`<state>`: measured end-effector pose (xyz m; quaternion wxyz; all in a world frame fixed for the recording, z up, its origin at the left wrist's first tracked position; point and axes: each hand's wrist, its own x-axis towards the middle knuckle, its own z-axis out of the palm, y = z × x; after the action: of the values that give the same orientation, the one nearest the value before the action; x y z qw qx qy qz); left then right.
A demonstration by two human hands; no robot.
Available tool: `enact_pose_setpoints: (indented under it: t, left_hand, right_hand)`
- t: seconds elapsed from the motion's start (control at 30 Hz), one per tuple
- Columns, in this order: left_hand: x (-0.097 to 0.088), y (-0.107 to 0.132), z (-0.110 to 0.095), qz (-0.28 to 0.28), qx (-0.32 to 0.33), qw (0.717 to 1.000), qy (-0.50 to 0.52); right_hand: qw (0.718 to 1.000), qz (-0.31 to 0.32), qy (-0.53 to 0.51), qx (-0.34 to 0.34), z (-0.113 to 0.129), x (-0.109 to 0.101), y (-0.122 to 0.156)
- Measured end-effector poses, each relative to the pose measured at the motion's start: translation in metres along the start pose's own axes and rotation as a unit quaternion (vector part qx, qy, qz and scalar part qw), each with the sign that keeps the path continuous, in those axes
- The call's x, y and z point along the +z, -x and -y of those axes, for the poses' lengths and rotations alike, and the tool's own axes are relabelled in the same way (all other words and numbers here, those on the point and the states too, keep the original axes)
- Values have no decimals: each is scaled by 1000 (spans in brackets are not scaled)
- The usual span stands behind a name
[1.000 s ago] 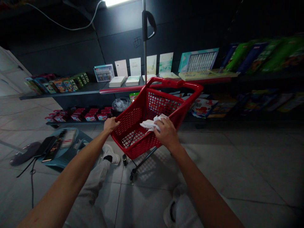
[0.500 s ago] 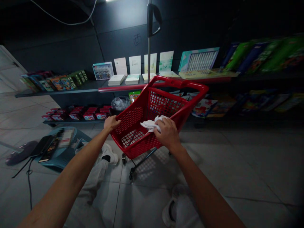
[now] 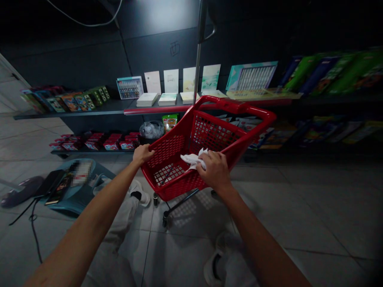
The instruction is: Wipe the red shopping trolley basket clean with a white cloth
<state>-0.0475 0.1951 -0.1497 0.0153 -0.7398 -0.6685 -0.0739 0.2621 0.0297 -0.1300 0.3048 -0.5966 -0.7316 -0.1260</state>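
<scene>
A small red plastic shopping cart (image 3: pixel 167 153) on wheels stands on the tiled floor in front of me. My left hand (image 3: pixel 143 153) is closed over the near left corner of its rim. My right hand (image 3: pixel 216 171) is closed on a crumpled white cloth (image 3: pixel 193 159) and presses it against the cart's right rim. The basket of the cart looks bare inside. My legs in light trousers and white shoes stretch out on the floor under my arms.
Dark shelves (image 3: pixel 89 107) with coloured boxes, books and cards run along the wall behind the cart. A metal pole (image 3: pixel 197 67) stands behind it. At the left, a blue plastic stool (image 3: pixel 77 195) holds a phone and other items, with a cable on the floor.
My right hand with the cloth has slid slightly right along the rim. The view has shifted a little left, and my left hand keeps its grip.
</scene>
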Motion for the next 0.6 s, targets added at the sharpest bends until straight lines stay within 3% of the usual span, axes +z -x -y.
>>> enact_pose_setpoints:
  t: [0.17,0.33,0.4,0.5,0.6]
  left_hand:
    - [1,-1,-6,1,5,1000,3]
    - [-1,4,-21,2,15,1000,12]
    - [-1,6,-27,5,17,1000,9]
    - [-1,7,-35,5,20,1000,-4]
    - [-1,5,-40,7,23,1000,-14]
  right_hand:
    - [1000,-6,17,-4,-19,-6,2]
    - [994,-68,73,53,-67,-18,-3]
    - [990,-80,88,74,-73,-19,-3]
    - [989,-76,94,85,-51,-12,3]
    - [997,-25,53,49,4,1,18]
